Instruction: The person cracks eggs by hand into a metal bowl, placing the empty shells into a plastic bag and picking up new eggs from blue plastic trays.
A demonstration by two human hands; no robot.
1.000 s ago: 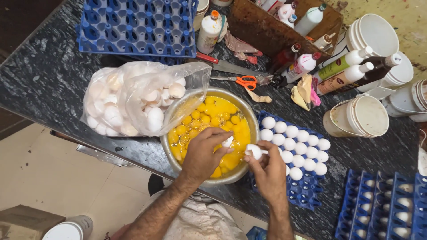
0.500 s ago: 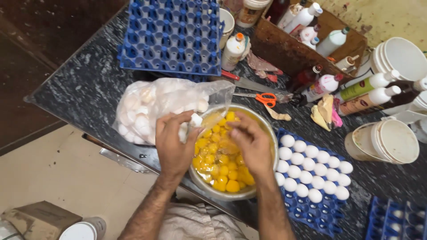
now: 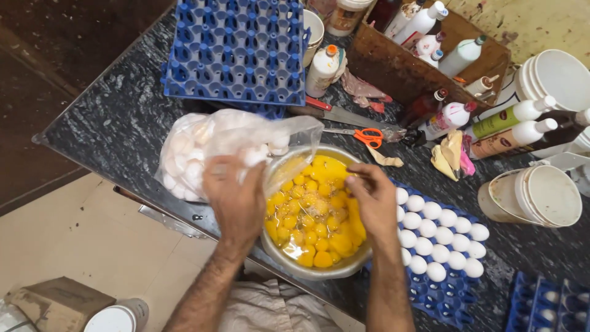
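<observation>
Both hands hide their grip: left hand [image 3: 236, 200] covers the shell bag [image 3: 203, 147], right hand [image 3: 373, 200] overhangs the bowl [image 3: 319, 270].

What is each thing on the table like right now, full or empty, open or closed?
Metal bowl: nearly full of raw egg yolks.
Plastic bag: open, stuffed with white eggshells.
Egg tray by the bowl: partly filled with whole white eggs.
Top egg tray: empty.
Scissors: closed, lying flat.
Squeeze bottles: capped.
Left hand: at the bag's mouth.
Right hand: over the bowl, fingers bent.
</observation>
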